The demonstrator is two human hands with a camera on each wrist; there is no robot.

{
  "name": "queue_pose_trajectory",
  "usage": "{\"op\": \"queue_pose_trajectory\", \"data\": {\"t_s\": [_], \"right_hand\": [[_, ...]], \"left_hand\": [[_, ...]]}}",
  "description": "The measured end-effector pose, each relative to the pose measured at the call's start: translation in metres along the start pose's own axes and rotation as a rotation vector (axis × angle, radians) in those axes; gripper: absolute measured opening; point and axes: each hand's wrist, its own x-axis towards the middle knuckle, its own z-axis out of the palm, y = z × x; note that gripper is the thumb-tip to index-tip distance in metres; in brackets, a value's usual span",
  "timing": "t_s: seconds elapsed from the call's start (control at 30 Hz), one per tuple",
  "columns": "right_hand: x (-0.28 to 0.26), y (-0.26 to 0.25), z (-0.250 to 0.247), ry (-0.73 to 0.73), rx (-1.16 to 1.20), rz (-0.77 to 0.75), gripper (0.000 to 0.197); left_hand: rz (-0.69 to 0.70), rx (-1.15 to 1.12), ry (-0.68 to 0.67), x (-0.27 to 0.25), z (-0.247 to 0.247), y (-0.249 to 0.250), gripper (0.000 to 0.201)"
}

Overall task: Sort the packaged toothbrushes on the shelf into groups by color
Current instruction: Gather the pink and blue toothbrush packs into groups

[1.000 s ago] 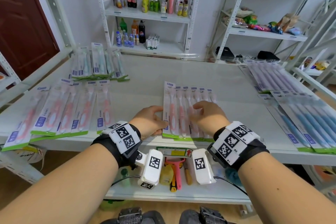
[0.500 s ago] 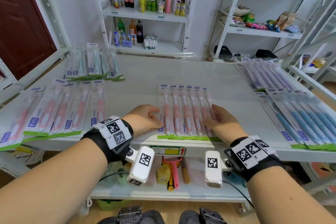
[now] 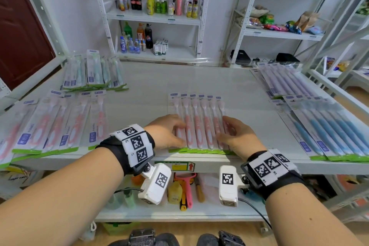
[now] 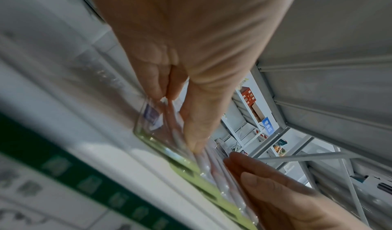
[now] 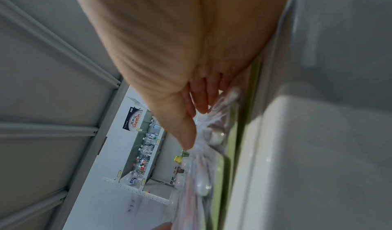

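Bright, even, diffuse light fills the head view, with soft faint shadows and a mild sheen on the shelf surface [image 3: 199, 82] beyond the hands. Straight frames bow toward the picture's edges. Both wrist views are dimmer, greyer and smeared with blur, sharpest just past the fingertips.

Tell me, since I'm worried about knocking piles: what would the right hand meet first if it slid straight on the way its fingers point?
Probably the left hand, across the pink toothbrush packs that the right hand rests on.
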Motion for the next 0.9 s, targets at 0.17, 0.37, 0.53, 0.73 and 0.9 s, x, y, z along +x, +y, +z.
{"op": "queue_pose_trajectory", "data": {"t_s": [0.17,0.37,0.53,0.73,0.9], "right_hand": [[-0.001,-0.001,-0.001,0.001,-0.047,-0.006,0.066],[-0.001,-0.003,-0.002,0.012,-0.043,0.003,0.065],[0.000,-0.004,-0.002,0.029,-0.013,0.029,0.066],[0.003,-0.012,-0.002,0.031,0.054,0.082,0.063],[0.009,-0.042,0.013,0.141,-0.018,0.054,0.053]], "left_hand": [[0.011,0.008,0.006,-0.001,0.000,0.005,0.061],[0.004,-0.007,0.004,-0.003,-0.001,0.007,0.061],[-0.015,-0.034,0.012,-0.002,0.000,0.008,0.062],[-0.055,-0.195,0.127,-0.006,-0.006,-0.004,0.056],[-0.130,-0.287,0.315,-0.021,-0.022,-0.034,0.042]]}}
